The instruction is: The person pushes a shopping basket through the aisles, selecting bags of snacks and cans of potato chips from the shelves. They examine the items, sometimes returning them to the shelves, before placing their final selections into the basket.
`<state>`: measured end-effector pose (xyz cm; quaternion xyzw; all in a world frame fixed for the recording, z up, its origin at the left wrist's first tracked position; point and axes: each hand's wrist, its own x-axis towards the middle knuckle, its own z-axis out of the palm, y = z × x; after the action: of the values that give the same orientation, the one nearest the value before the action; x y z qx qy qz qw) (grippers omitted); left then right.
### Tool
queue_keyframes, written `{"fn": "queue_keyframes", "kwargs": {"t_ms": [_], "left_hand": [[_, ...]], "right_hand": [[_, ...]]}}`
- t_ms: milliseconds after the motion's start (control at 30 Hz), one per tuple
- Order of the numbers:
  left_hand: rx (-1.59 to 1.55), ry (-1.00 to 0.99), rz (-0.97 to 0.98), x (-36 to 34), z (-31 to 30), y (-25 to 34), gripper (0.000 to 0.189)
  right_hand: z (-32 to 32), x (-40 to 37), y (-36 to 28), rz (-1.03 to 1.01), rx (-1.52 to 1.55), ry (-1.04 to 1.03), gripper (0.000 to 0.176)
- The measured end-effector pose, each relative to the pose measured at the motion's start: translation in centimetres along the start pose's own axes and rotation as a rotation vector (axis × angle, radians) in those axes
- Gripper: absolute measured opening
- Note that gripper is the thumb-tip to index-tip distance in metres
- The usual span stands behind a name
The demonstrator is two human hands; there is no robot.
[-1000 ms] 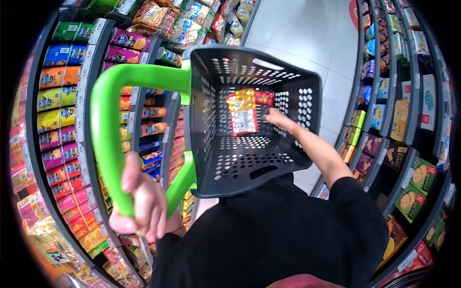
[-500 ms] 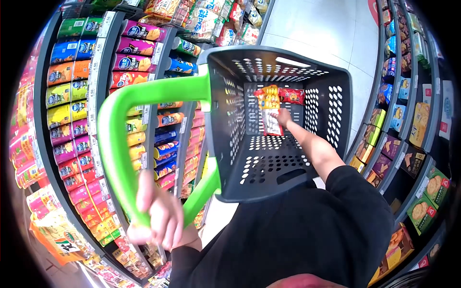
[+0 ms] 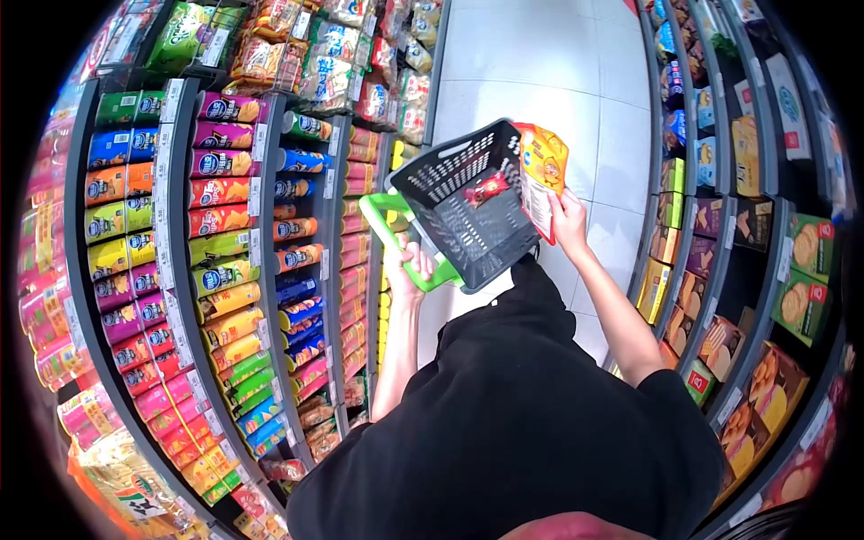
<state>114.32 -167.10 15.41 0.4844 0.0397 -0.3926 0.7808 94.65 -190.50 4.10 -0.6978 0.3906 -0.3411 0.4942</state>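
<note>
My left hand is wrapped round the green handle of a dark grey shopping basket, which hangs tilted in front of my body. Inside the basket lies a small red packet. My right hand pinches the lower part of a yellow, red and white snack bag, held upright at the basket's right rim. The bag covers part of that rim.
On the left, tall shelves hold rows of colourful snack canisters. Bagged snacks fill the upper left. Shelves with boxed biscuits stand on the right. Pale tiled floor runs ahead between them.
The yellow bag has come up out of the basket in my right hand. The basket is lower and farther from the camera, and my left hand now grips its handle more upright.
</note>
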Motion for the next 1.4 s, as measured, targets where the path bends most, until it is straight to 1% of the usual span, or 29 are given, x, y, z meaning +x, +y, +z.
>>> {"fn": "queue_keyframes", "kwargs": {"t_ms": [100,133,167,233,300,433,467,533,600,633,700,767,833,867,900,933,967,1000,1033,1067,1100,1133,1167,1200,1233,1300,1333,1367,1400], "left_hand": [[-0.011,0.053,-0.007,0.0,-3.3,-2.6,0.015],[-0.015,0.078,-0.005,0.0,-5.0,-3.4,0.014],[-0.020,0.108,-0.003,-0.3,-6.8,-4.0,0.014],[0.015,0.146,-0.004,-2.1,-9.6,-4.8,0.015],[-0.086,0.267,-0.039,-4.0,-13.6,-4.7,0.014],[-0.051,0.378,0.034,-9.6,-19.7,-4.4,0.011],[0.014,0.407,0.045,-11.4,-21.6,-4.9,0.005],[0.128,0.530,0.071,-14.2,-26.1,-6.5,0.007],[0.212,0.664,0.121,-17.3,-30.2,-8.9,0.011],[0.249,0.706,0.170,-18.2,-31.9,-10.2,0.013],[0.159,0.789,0.211,-20.3,-33.6,-12.1,0.009],[-0.016,0.816,0.199,-22.2,-35.3,-13.1,0.007],[-0.065,0.799,0.219,-24.2,-36.7,-14.4,0.006],[-0.062,0.797,0.240,-23.7,-38.1,-16.5,0.007],[-0.046,0.795,0.245,-23.8,-38.3,-17.3,0.008],[-0.044,0.849,0.257,-24.6,-35.2,-16.6,0.008],[-0.061,0.849,0.267,-24.5,-36.1,-17.7,0.018],[-0.008,0.908,0.272,-25.9,-35.5,-17.5,0.029],[0.158,1.056,0.288,-27.9,-33.7,-16.6,0.039],[0.263,1.126,0.353,-28.4,-33.9,-18.1,0.049],[0.165,1.055,0.332,-30.6,-33.4,-18.0,0.054],[0.206,1.093,0.399,-33.1,-32.0,-17.0,0.051],[0.484,1.160,0.593,-29.5,-36.6,-22.5,0.047],[0.207,0.967,0.498,-33.8,-35.9,-21.6,0.043],[-0.149,0.851,0.540,-38.4,-33.0,-19.9,0.044],[-0.706,0.658,0.602,-45.5,-29.8,-19.2,0.063],[-0.814,0.679,0.613,-51.2,-25.7,-16.2,0.067],[-0.902,0.747,0.668,-53.4,-25.2,-17.3,0.069],[-0.561,1.108,0.538,-56.6,-23.7,-17.5,0.068]], "right_hand": [[-3.6,-2.4,-2.4,-0.017,-0.107,0.081,0.018],[-4.6,-3.5,-1.9,-0.078,-0.176,0.089,0.018],[-5.1,-4.3,-2.8,-0.094,-0.184,0.089,0.018],[-6.2,-6.4,-5.2,-0.228,-0.107,0.201,0.018],[-6.9,-8.6,-6.3,-0.225,-0.114,0.164,0.019],[-5.6,-13.3,-9.3,0.001,0.026,0.127,0.022],[-5.0,-14.5,-8.6,-0.024,0.007,0.149,0.024],[-3.1,-16.6,-9.2,-0.041,0.003,0.138,0.029],[-1.0,-19.2,-11.5,0.000,0.064,0.077,0.029],[-0.4,-20.3,-11.2,-0.074,0.074,0.001,0.029],[0.6,-22.2,-12.7,-0.068,0.069,-0.072,0.029],[2.3,-24.1,-12.8,-0.295,-0.009,-0.181,0.031],[3.5,-26.9,-16.6,-0.285,-0.032,-0.421,0.033],[4.1,-28.3,-17.1,-0.313,-0.019,-0.495,0.033],[4.9,-29.4,-17.5,-0.262,0.011,-0.603,0.033],[4.6,-29.2,-18.4,-0.222,0.049,-0.705,0.034],[5.5,-30.6,-19.9,-0.162,0.128,-0.880,0.034],[6.1,-32.0,-20.8,-0.063,0.212,-0.983,0.034],[6.8,-33.1,-21.5,0.047,0.286,-1.090,0.034],[7.5,-34.3,-22.5,0.138,0.333,-1.218,0.035],[8.2,-35.4,-23.4,0.234,0.372,-1.351,0.036],[9.2,-36.5,-23.6,0.275,0.367,-1.414,0.028],[10.9,-36.8,-22.9,0.233,0.335,-1.558,0.026],[12.6,-38.6,-22.5,0.270,0.280,-1.639,0.025],[13.9,-40.2,-21.6,0.310,0.216,-1.706,0.024],[17.1,-44.6,-18.0,0.214,0.175,-1.873,0.021],[16.7,-47.3,-19.6,0.212,0.154,-2.031,0.022],[16.7,-50.5,-18.8,0.223,0.174,-2.106,0.023],[16.6,-53.2,-17.5,0.084,0.102,-2.150,0.024]]}}
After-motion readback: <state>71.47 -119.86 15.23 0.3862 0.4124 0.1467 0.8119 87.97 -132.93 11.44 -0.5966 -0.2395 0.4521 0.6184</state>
